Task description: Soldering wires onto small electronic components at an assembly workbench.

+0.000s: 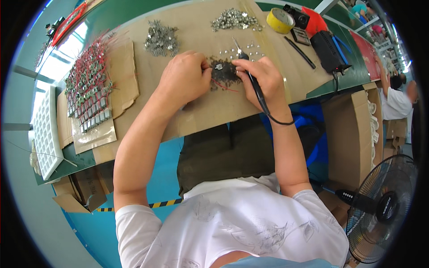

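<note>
My right hand (267,84) is closed around a soldering iron (257,89), whose tip points away from me. The thumb and forefinger of that hand are pinched together by a dark, scorched patch (228,79) on the cardboard. My left hand (187,77) is closed at the patch's left edge, fingertips curled in; whatever it grips is hidden. Between the hands a small silver metal part (219,67) sits on the patch, with a thin red wire (228,88) just nearer to me. Beyond the iron lie several loose shiny metal pieces (252,52).
Piles of small metal parts (161,39) and shiny pieces (237,20) lie farther back. Rows of red-wired assemblies (91,85) fill the left side. At right are yellow tape (280,21), a black box-shaped unit (328,51), an open carton (346,129) and a fan (386,207).
</note>
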Action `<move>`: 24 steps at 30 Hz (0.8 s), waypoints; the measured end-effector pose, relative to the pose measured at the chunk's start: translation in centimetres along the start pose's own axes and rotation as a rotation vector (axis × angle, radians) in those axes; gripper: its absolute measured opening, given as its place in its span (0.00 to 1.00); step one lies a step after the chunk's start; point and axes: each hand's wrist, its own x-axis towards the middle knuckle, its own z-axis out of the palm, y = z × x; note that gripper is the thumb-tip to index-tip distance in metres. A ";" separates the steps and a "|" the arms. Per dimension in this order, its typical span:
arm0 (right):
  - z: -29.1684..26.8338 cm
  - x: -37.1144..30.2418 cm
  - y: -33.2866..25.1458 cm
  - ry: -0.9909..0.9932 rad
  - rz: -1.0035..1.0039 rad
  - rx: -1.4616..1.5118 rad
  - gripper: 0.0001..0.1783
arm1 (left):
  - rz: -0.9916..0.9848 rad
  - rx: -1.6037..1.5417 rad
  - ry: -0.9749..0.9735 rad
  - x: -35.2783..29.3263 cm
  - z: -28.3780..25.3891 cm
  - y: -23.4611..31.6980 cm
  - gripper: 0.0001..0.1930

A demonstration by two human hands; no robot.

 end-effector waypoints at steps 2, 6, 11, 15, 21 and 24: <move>0.1 -0.3 -0.1 0.013 0.013 0.008 0.21 | -0.027 0.052 0.031 -0.1 -0.5 -0.8 0.08; 0.0 -0.6 -0.1 -0.006 -0.006 0.014 0.19 | 0.000 0.094 0.006 -0.3 -1.2 -1.3 0.09; 0.0 -0.4 -0.4 0.031 -0.015 0.051 0.18 | 0.042 0.021 0.165 0.4 -3.1 0.5 0.10; 0.2 -0.4 0.1 0.038 0.007 0.049 0.19 | 0.058 -0.113 0.259 2.6 -3.5 1.3 0.08; -0.4 -0.6 -0.7 0.128 0.081 0.117 0.17 | -0.016 -0.216 0.182 2.9 -1.7 1.9 0.07; -0.3 -2.4 -1.1 0.186 0.388 0.355 0.17 | -0.061 -0.248 0.185 1.5 -0.3 1.1 0.07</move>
